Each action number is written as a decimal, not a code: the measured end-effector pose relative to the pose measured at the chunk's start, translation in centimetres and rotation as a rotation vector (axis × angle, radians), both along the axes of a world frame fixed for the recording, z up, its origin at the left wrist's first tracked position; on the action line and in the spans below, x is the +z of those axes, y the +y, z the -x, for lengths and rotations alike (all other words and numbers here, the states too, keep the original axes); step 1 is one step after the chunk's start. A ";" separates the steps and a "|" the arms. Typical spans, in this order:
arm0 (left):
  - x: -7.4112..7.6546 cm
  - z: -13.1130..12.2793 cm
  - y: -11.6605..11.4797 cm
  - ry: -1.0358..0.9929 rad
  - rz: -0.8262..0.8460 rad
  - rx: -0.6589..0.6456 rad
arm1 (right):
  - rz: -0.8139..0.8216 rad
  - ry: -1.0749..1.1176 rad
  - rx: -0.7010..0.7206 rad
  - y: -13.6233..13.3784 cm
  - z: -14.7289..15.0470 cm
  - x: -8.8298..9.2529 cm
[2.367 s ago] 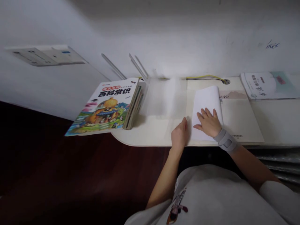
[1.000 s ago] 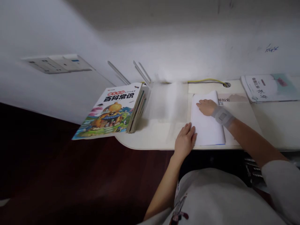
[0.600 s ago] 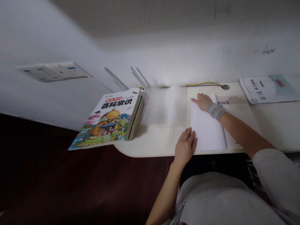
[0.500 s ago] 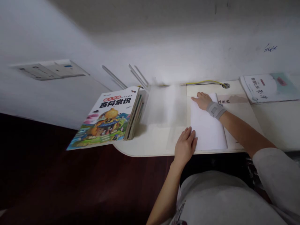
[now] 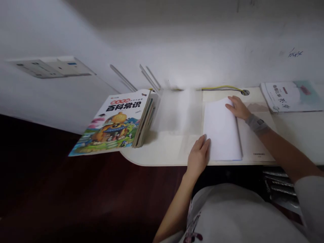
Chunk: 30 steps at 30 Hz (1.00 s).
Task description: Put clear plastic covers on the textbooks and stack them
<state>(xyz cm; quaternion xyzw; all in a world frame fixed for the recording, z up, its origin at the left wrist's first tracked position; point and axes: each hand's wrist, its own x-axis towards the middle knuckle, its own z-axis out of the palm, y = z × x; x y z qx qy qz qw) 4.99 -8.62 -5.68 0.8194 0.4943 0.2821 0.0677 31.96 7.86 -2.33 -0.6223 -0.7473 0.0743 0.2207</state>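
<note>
Green and white, the left book [image 5: 108,125] hangs past the edge of the table [image 5: 162,152], so a bump could tip it. The left hand [image 5: 198,156], fingers close together, touches the near left edge of the white paper [image 5: 220,135]. If it lets up, the paper could slip. The right hand [image 5: 238,108] bends over the paper's far right corner, by the tan book [image 5: 250,146]; I cannot tell if it pinches. Tugging hard could crease the paper.

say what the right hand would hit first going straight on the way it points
Beyond the sheet it touches, the right hand would probably meet the yellow cable, or the wall behind if it passes above; depth is unclear.
</note>
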 end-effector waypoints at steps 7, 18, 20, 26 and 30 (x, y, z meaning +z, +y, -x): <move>2.1 -1.9 -2.2 0.122 -0.153 -0.193 | 0.013 0.025 -0.052 -4.5 1.9 -2.7; 0.6 -4.7 -3.4 0.076 -0.352 -0.421 | -0.028 0.346 0.045 -3.7 1.2 -3.9; 0.7 -4.1 -3.3 0.069 -0.379 -0.413 | -0.021 0.379 0.068 -3.6 1.0 -4.2; 0.7 -4.0 -3.6 0.092 -0.435 -0.386 | 0.012 0.260 0.160 -3.8 1.1 -4.1; 0.6 -4.0 -3.7 0.086 -0.443 -0.364 | 0.001 0.152 0.184 -4.1 1.5 -3.8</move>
